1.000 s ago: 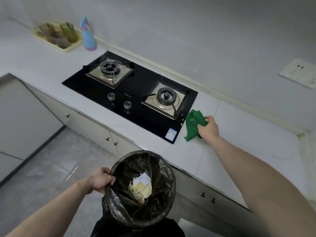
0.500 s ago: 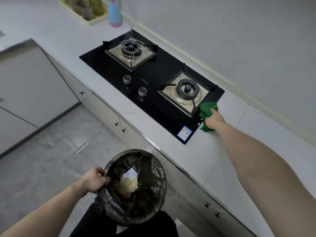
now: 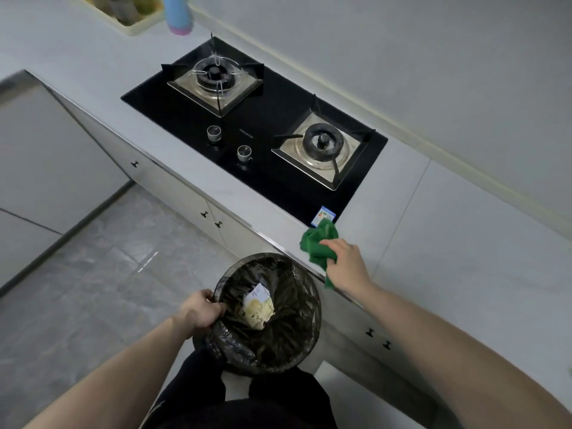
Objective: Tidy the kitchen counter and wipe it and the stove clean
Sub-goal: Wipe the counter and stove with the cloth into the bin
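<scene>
My right hand [image 3: 346,267] grips a crumpled green cloth [image 3: 318,243] at the front edge of the pale counter [image 3: 448,243], just beside the near right corner of the black two-burner stove [image 3: 263,134]. Part of the cloth hangs over the counter edge. My left hand [image 3: 201,311] holds the rim of a round bin lined with a black bag [image 3: 272,314], held below the counter edge under the cloth. Crumpled paper and yellowish scraps [image 3: 257,308] lie inside the bin.
A blue and pink spray bottle [image 3: 178,13] and a yellow tray of glasses [image 3: 130,10] stand at the far left of the counter. White cabinet doors with small black knobs [image 3: 210,218] run under the counter. Grey tiled floor [image 3: 77,289] lies to the left.
My right hand has dragged the green cloth from the stove's right side toward me to the counter's front edge, above the bin. The bin stays in my left hand.
</scene>
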`<state>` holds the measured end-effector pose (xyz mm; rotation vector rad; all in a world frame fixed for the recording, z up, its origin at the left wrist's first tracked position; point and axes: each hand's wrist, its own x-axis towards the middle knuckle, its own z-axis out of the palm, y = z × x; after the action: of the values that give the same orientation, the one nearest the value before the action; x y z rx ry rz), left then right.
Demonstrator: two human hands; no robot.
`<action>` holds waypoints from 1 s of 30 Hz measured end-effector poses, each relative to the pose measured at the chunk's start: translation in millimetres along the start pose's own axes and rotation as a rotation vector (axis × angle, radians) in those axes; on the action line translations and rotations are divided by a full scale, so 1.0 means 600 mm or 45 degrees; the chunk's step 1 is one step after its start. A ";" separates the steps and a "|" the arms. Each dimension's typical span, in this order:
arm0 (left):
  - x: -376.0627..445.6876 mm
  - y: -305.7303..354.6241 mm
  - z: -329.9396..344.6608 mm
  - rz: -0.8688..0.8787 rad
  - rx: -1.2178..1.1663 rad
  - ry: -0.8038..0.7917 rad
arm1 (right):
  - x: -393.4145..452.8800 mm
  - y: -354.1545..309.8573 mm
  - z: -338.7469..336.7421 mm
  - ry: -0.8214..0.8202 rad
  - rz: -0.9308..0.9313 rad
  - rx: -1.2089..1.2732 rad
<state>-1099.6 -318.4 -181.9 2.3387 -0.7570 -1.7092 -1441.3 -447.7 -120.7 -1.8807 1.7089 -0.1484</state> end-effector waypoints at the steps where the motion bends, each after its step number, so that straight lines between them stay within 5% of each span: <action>1: -0.009 0.008 0.001 0.009 0.018 0.001 | -0.032 -0.020 0.017 -0.029 -0.048 -0.008; 6: -0.064 0.056 0.012 0.064 0.080 0.020 | -0.140 -0.095 0.104 -0.348 -0.188 0.098; 13: -0.079 0.083 0.022 0.077 0.163 -0.038 | -0.138 -0.051 -0.009 0.139 0.094 0.430; 20: -0.062 0.085 0.036 0.095 0.221 -0.038 | -0.120 0.121 -0.162 0.696 0.424 0.509; 23: -0.062 0.087 0.037 0.106 0.224 -0.025 | -0.127 0.201 -0.176 0.710 0.643 0.434; 26: -0.062 0.088 0.037 0.104 0.230 -0.021 | -0.146 0.250 -0.161 0.496 0.863 0.359; 30: -0.060 0.089 0.035 0.097 0.230 -0.014 | -0.164 0.222 -0.099 0.517 0.872 0.226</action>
<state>-1143.4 -343.8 -136.7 2.3808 -1.0287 -1.6878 -1601.5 -376.3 -107.2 -1.1003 2.4236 -0.4097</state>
